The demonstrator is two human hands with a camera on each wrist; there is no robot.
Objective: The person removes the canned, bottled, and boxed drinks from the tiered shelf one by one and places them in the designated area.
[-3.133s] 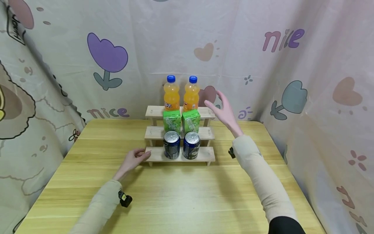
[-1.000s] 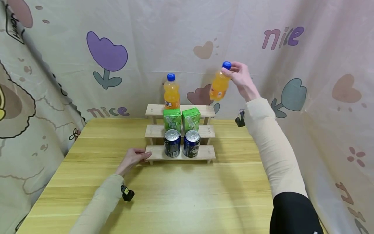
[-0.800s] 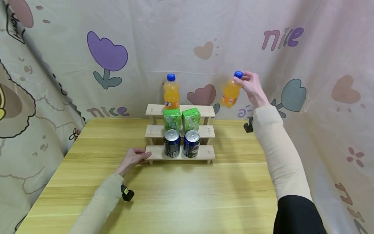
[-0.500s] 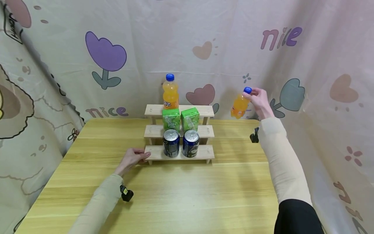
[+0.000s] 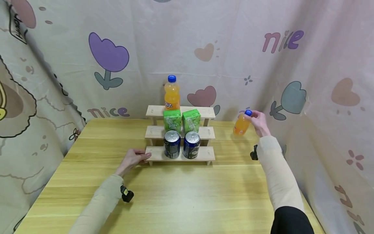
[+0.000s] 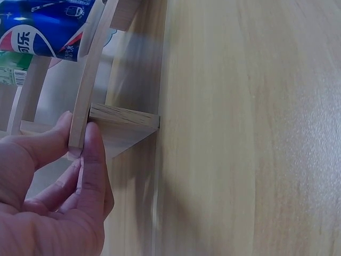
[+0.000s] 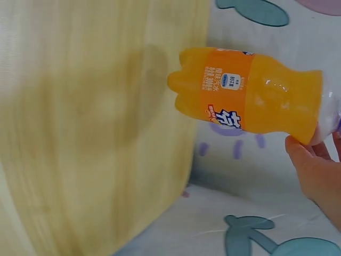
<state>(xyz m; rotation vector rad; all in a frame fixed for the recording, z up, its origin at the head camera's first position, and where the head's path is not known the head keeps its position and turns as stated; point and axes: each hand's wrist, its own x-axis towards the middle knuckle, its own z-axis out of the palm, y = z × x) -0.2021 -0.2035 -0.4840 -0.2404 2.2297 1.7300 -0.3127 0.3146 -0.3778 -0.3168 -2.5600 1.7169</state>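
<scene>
At the back right of the table, my right hand (image 5: 259,123) grips an orange soda bottle (image 5: 241,125) by its neck under the blue cap. The bottle leans, its base to the left, close over the wood; the right wrist view shows its orange label (image 7: 229,88). My left hand (image 5: 132,160) pinches the left end of the lowest board of a three-tier wooden stand (image 5: 156,155), thumb on top and fingers underneath. Another orange soda bottle (image 5: 171,96) stands on the top tier, two green drink cartons (image 5: 191,119) on the middle one, and two dark blue cans (image 5: 172,145) on the bottom.
The wooden table (image 5: 181,198) extends in front of the stand and to both sides. A patterned curtain (image 5: 146,48) hangs right behind its back edge and along the sides.
My right hand took the right-hand bottle off the top tier, carried it rightward and then lowered it toward the table. The left hand stays at the stand's lowest board.
</scene>
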